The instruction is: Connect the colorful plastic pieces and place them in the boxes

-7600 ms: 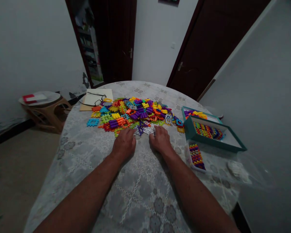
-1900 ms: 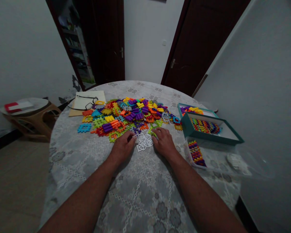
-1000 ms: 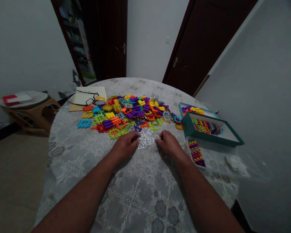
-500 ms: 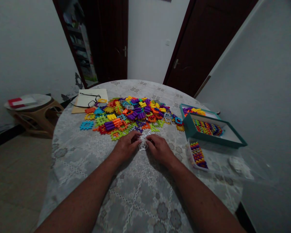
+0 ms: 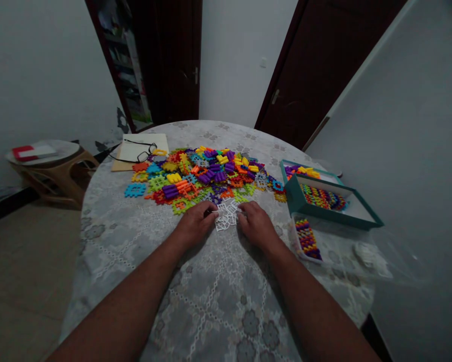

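Note:
Several small white plastic lattice pieces (image 5: 226, 213) lie in a loose, overlapping heap on the tablecloth between my hands. My left hand (image 5: 196, 224) is at the heap's left side, its thumb and forefinger pinched on the edge of a white piece. On the right side, my right hand (image 5: 256, 224) has its thumb and bent fingers closed on another white piece; the exact grip is partly hidden. Just beyond the fingers spreads a large pile of coloured plastic interlocking pieces (image 5: 212, 174), flat toothed squares mixed with ribbed purple, yellow and orange ones.
Right of my forearm stand a clear plastic tub (image 5: 309, 259) of stacked coloured pieces and a teal box (image 5: 333, 219) holding more. A transparent bag (image 5: 395, 261) lies nearby. Black glasses (image 5: 143, 155) rest on a pale pad (image 5: 127, 148) at back left. A stool (image 5: 56, 173) stands beyond the table.
The white pieces, earlier at the pile's edge, now lie closer to me. Since half a second ago my right hand has moved rightward, apart from the left, and the white heap shows wider.

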Motion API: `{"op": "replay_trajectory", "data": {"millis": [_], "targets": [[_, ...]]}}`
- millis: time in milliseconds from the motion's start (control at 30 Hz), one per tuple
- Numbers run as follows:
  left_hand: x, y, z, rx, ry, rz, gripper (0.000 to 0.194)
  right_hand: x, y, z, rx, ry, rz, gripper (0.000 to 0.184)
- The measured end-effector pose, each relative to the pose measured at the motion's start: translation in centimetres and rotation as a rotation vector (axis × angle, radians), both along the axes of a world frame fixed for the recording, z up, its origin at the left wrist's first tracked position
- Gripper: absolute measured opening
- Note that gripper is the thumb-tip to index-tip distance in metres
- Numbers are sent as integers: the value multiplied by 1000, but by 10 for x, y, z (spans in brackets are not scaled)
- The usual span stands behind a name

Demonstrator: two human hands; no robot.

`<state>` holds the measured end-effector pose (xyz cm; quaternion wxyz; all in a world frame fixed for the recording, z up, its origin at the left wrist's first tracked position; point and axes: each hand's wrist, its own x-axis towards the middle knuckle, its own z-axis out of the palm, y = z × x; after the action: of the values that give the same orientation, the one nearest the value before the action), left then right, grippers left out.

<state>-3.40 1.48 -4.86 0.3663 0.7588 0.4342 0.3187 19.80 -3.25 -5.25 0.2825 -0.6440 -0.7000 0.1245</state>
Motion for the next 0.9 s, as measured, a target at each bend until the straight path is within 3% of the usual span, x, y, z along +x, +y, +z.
{"op": "replay_trajectory", "data": {"millis": [100, 233, 600, 900], "targets": [[-1, -2, 3, -4, 18, 18, 22, 2, -2, 0, -103, -187, -45, 28], [0, -3, 5, -5, 29, 15, 20, 1, -2, 3, -156, -189, -33, 28], [-1, -4, 6, -65, -19, -75, 12, 3, 2, -6, -56, 415, 49, 14], [-3, -4, 4, -157, -71, -126, 13, -14, 0, -5, -121, 622, 233, 17]]}}
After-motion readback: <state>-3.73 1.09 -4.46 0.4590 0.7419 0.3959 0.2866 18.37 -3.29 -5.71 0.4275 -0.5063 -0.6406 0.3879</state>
